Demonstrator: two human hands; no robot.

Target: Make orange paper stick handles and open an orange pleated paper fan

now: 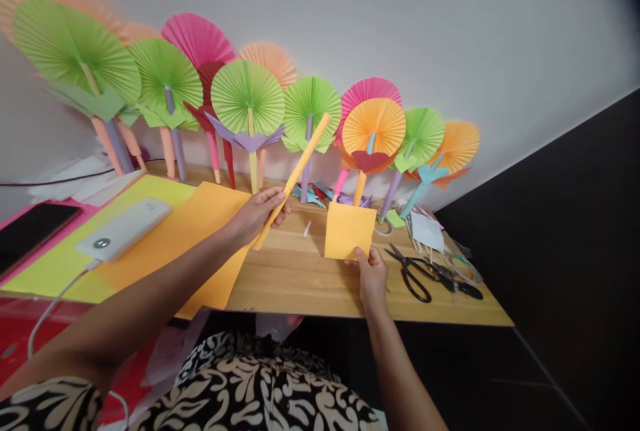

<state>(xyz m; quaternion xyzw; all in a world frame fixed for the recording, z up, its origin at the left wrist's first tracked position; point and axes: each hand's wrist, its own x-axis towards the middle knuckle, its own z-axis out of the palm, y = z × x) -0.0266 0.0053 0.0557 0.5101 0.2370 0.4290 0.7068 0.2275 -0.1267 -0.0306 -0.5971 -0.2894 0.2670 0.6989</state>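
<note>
A rolled yellow-orange paper tube slants up to the right, with my left hand closed around its lower part. My right hand pinches the lower edge of a square of yellow-orange paper, held up over the wooden table. The tube and the square are apart. Under my left forearm lies a large orange sheet, partly on top of a yellow sheet. Black-handled scissors rest on the table just right of my right hand.
Several pleated paper fans on tube handles, such as a green one and an orange one, lean against the wall. At left are a white power bank with a cable and a dark phone. Tape rolls lie at right.
</note>
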